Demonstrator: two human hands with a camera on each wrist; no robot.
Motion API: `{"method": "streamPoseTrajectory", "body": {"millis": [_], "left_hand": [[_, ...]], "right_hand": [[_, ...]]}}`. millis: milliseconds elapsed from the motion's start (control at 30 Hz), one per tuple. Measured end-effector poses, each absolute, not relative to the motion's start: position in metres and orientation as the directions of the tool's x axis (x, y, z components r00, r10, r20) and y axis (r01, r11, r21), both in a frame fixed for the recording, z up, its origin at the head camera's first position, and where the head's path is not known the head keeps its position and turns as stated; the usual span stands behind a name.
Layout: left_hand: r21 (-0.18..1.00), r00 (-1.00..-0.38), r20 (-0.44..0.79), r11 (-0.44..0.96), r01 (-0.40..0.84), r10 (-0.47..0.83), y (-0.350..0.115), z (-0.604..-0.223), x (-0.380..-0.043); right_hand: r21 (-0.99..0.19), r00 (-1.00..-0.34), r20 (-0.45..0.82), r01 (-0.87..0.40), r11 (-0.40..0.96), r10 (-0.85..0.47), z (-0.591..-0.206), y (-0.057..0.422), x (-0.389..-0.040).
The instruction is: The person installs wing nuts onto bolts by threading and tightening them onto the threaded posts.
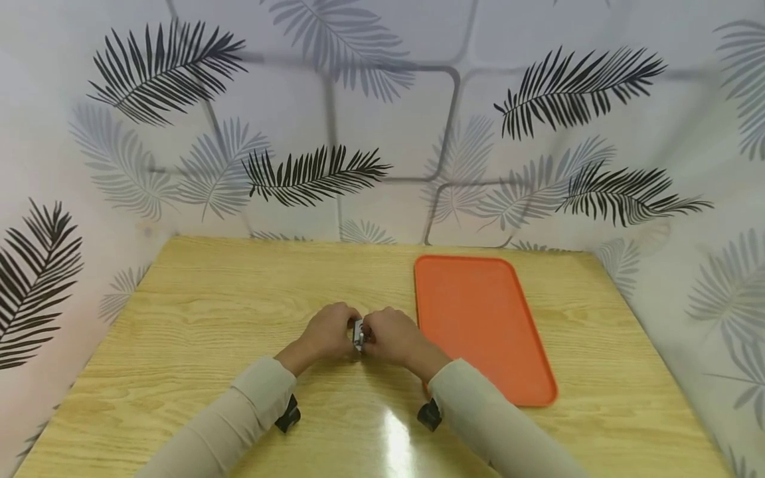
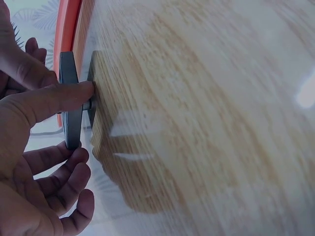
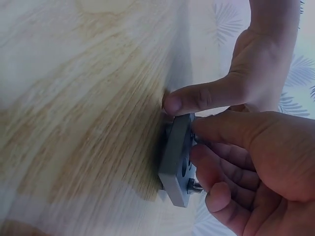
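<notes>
Above the tabletop, a small grey metal plate [image 3: 177,162] with holes through its face stands between the two hands. My left hand [image 1: 327,332] holds it by its edges, the thumb [image 2: 74,96] over one edge and a fingertip at the opposite end. A threaded screw [image 3: 195,187] sticks out of the plate near its lower end. At the upper part of that same face, my right hand [image 1: 393,337] pinches another screw with thumb and index finger [image 3: 204,164]; the fingertips mostly cover it. Short metal ends also show on the plate's other side.
An orange tray [image 1: 478,325] lies on the wood-grain table [image 1: 239,279], just right of the right hand. Dark wrist-worn devices [image 1: 289,415] show beneath the cuffs. A leaf-patterned backdrop [image 1: 382,119] rises behind the table and along its sides.
</notes>
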State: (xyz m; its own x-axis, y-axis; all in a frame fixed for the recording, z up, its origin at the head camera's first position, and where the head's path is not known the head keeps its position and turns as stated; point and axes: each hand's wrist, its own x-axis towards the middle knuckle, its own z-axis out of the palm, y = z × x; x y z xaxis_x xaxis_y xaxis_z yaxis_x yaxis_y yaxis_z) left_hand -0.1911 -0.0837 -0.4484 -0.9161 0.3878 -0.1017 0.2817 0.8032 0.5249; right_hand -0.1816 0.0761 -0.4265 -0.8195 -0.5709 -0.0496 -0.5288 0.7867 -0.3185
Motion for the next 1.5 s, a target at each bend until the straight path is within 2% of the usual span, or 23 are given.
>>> {"method": "streamPoseTrajectory", "body": {"millis": [233,433,600,867,1067,1333,1500], "left_hand": [[0.504,-0.921,-0.106,0.819,0.276,0.376,-0.082,-0.446,-0.191],[0.511,-0.913,-0.133,0.816,0.271,0.387,-0.082,-0.446,-0.193],[0.544,-0.907,-0.127,0.793,0.274,0.401,-0.083,-0.447,-0.194],[0.546,-0.91,-0.116,0.791,0.276,0.397,-0.083,-0.448,-0.192],[0.533,-0.921,-0.102,0.803,0.268,0.376,-0.083,-0.448,-0.191],[0.541,-0.909,-0.118,0.794,0.278,0.399,-0.083,-0.447,-0.192],[0.547,-0.908,-0.126,0.791,0.273,0.4,-0.084,-0.445,-0.192]], "right_hand": [[-0.353,-0.826,-0.07,-0.504,0.788,-0.56,-0.422,0.082,-0.183],[-0.417,-0.772,-0.03,-0.568,0.71,-0.635,-0.422,0.085,-0.186],[-0.485,-0.742,-0.033,-0.573,0.66,-0.669,-0.426,0.083,-0.186],[-0.353,-0.796,-0.025,-0.559,0.751,-0.604,-0.433,0.079,-0.184],[-0.349,-0.815,-0.049,-0.528,0.775,-0.577,-0.428,0.082,-0.183],[-0.436,-0.733,-0.065,-0.59,0.68,-0.677,-0.423,0.086,-0.189],[-0.42,-0.707,-0.077,-0.617,0.666,-0.703,-0.423,0.083,-0.19]]}}
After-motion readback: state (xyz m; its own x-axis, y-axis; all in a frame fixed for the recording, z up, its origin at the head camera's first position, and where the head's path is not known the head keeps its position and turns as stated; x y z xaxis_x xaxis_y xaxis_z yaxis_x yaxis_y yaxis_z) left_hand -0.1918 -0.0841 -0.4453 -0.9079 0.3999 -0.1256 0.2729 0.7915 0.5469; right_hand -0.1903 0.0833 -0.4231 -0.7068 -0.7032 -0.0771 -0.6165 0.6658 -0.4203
